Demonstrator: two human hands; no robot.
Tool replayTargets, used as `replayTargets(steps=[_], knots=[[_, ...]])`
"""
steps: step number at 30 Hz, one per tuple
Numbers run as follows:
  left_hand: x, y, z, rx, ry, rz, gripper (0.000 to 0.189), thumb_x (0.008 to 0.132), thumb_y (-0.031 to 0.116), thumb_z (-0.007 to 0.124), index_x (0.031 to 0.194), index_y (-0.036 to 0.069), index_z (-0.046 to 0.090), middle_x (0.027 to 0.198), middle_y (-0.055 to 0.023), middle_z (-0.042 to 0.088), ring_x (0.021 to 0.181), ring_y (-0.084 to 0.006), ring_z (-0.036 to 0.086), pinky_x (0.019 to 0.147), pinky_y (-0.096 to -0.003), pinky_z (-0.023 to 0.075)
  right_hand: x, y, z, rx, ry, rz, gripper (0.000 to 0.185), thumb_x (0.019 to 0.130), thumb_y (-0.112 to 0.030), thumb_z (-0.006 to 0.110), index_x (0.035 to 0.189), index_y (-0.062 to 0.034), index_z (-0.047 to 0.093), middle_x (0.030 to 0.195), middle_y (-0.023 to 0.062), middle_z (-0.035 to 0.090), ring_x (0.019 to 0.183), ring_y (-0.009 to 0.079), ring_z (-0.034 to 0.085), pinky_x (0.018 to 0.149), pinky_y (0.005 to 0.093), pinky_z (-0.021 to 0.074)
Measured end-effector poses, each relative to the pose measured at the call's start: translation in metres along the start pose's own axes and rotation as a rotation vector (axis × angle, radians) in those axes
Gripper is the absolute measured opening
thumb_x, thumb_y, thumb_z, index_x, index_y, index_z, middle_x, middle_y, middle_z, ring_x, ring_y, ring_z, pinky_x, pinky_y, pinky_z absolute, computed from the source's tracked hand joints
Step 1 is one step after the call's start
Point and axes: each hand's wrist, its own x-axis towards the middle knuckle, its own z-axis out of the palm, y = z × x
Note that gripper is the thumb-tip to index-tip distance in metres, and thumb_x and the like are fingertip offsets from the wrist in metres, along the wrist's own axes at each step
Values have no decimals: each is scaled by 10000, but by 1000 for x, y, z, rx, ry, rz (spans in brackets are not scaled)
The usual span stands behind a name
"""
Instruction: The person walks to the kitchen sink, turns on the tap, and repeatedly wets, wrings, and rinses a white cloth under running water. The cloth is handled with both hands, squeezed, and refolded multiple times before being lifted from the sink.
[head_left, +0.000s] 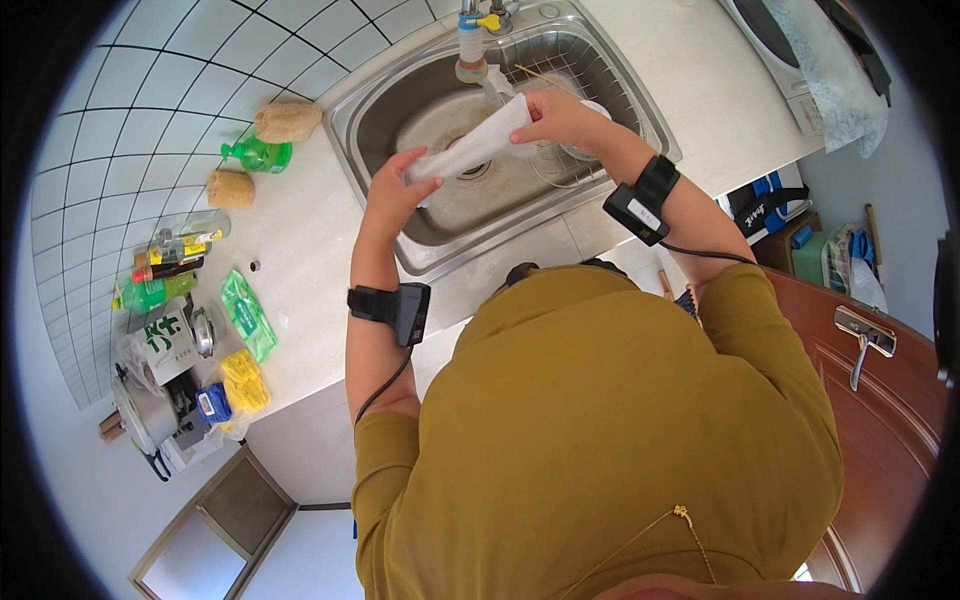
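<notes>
A white cloth (476, 144), folded into a long strip, stretches between my two hands above a stainless steel sink (442, 238). My left hand (394, 189) grips its lower left end. At the upper right end, my right hand (559, 120) pinches it between thumb and fingers. Below the cloth the sink drain (474, 171) is partly hidden. Just beyond hangs the faucet (471, 46), with a yellow lever on its fitting. Behind the cloth, another white crumpled piece (497, 82) shows near the faucet's outlet. A white bowl (596, 111) sits partly hidden behind my right hand.
A wire rack (616, 71) occupies the sink's right side. Left on the counter stand a green pump bottle (259, 155), sponges (231, 189), several bottles (180, 247), a green wipes pack (249, 315) and yellow cloths (244, 381). At right are a white appliance (787, 71) and a brown door (855, 405).
</notes>
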Motion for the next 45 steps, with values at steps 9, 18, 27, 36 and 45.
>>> replayTargets(steps=[9,18,27,36,45], knots=[[18,-20,15,-63,102,-68,324,797,270,670,969,-3,642,1001,-76,637,919,-183,589,787,-300,444,19,38,7,-43,332,-67,234,806,-258,677,868,-44,604,898,14,607,807,116,568,695,232,452],[47,-20,41,-1195,67,-454,385,837,57,562,1202,-14,463,1148,-131,565,1056,-245,557,926,-356,449,54,51,-12,513,118,364,264,830,-285,629,959,-56,598,861,47,616,782,128,594,672,279,504],[93,-71,42,-1282,295,-803,284,842,40,534,1122,6,495,1101,-138,569,1025,-284,565,880,-404,480,184,69,-133,-692,793,-418,281,771,-122,507,1026,-21,570,1010,228,584,967,375,550,818,429,447],[135,-31,91,-1464,398,-857,361,925,174,423,1233,-15,435,1262,-153,501,1149,-312,497,994,-474,384,205,65,-144,-786,521,-237,127,718,-107,545,783,-30,622,790,193,606,792,372,569,729,452,457],[156,-42,121,-1537,404,-848,380,932,218,372,1248,12,420,1270,-131,488,1154,-316,480,988,-462,376,181,58,-150,-787,694,-493,159,736,-97,535,856,-47,625,833,172,597,819,350,555,734,430,452]])
